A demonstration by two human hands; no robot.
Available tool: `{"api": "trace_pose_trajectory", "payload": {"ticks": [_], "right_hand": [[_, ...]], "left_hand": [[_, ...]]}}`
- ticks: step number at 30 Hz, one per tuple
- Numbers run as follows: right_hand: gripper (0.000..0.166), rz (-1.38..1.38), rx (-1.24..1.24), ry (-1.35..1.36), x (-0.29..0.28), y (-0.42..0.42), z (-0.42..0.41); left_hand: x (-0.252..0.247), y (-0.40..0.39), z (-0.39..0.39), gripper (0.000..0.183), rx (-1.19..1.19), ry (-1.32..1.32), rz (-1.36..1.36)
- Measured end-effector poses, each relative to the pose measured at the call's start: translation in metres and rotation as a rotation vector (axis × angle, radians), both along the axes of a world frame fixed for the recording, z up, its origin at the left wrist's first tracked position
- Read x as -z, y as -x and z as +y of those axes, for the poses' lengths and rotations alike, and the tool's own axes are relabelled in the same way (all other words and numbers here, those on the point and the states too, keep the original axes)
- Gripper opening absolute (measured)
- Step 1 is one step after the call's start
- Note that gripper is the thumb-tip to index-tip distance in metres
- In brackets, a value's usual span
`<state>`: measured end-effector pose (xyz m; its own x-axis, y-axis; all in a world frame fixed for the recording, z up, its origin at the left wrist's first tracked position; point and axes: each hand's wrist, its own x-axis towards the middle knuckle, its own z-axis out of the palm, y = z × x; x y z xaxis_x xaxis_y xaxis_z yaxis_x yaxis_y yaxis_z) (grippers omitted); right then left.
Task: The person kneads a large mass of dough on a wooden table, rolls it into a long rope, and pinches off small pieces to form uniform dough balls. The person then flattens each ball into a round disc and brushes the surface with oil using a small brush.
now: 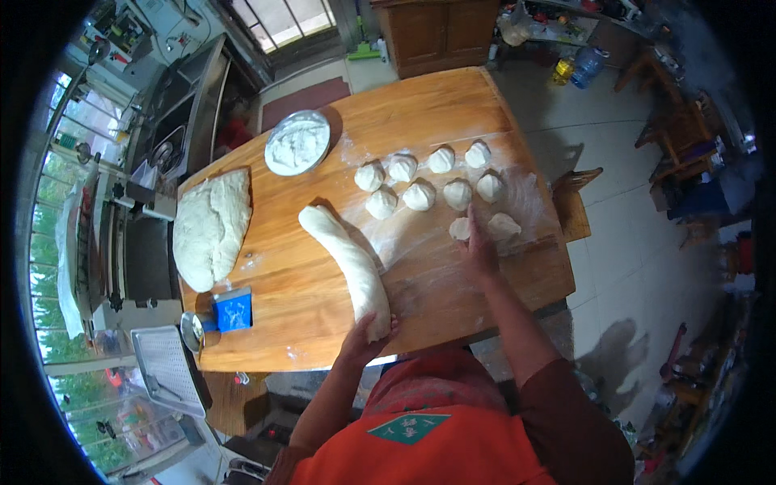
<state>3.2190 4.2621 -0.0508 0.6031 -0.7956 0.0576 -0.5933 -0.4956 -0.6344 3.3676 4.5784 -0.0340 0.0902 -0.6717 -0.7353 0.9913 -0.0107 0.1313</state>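
My left hand [365, 339] grips the near end of a long, thick dough roll [354, 260] that lies on the floured wooden table [291, 339]. My right hand [480, 251] reaches over the table at a dough piece [460, 229], partly covering it; whether it holds the piece I cannot tell. Another dough piece [504, 227] lies just right of that hand. Beyond it, several dough lumps [419, 194] sit in two uneven rows. A large slab of dough [212, 227] rests at the table's left side. A bowl of flour [297, 143] stands near the far left edge.
A blue-and-metal dough scraper [233, 310] and a small metal bowl [192, 331] lie by the near left corner. Beside the table are a perforated tray [167, 370] at left and a wooden stool [571, 206] at right. A wooden cabinet [439, 36] stands beyond.
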Motion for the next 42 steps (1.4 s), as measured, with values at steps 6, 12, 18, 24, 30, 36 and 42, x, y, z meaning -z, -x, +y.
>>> {"api": "trace_pose_trajectory", "payload": {"ticks": [6,12,18,24,30,36,42], "right_hand": [[0.082,-0.346,0.043,-0.508,-0.058,0.01,0.11],[0.036,-0.152,0.003,-1.851,0.0,0.008,0.189],[0.025,-0.167,-0.144,-2.011,-0.059,0.0,0.198],[0.03,-0.174,-0.365,-1.973,-0.1,-0.004,0.219],[0.038,-0.313,0.015,-2.515,-0.03,-0.054,0.2],[0.026,-0.085,-0.44,-2.236,-0.034,-0.072,0.235],[0.026,0.168,-0.393,-1.811,-0.059,-0.073,0.225]], "left_hand": [[-0.055,0.048,-0.009,0.024,0.387,-0.192,-0.878],[-0.092,0.053,0.001,0.04,0.843,-0.045,-1.535],[-0.02,-0.012,-0.025,0.088,0.074,0.272,-0.087],[-0.064,-0.112,-0.094,0.073,-0.41,0.623,-0.016],[-0.043,-0.168,0.0,0.046,-0.236,-0.29,-0.917],[-0.057,-0.041,0.066,0.039,0.519,0.022,-0.295],[-0.052,-0.013,0.026,0.036,0.276,-0.066,-0.661]]}}
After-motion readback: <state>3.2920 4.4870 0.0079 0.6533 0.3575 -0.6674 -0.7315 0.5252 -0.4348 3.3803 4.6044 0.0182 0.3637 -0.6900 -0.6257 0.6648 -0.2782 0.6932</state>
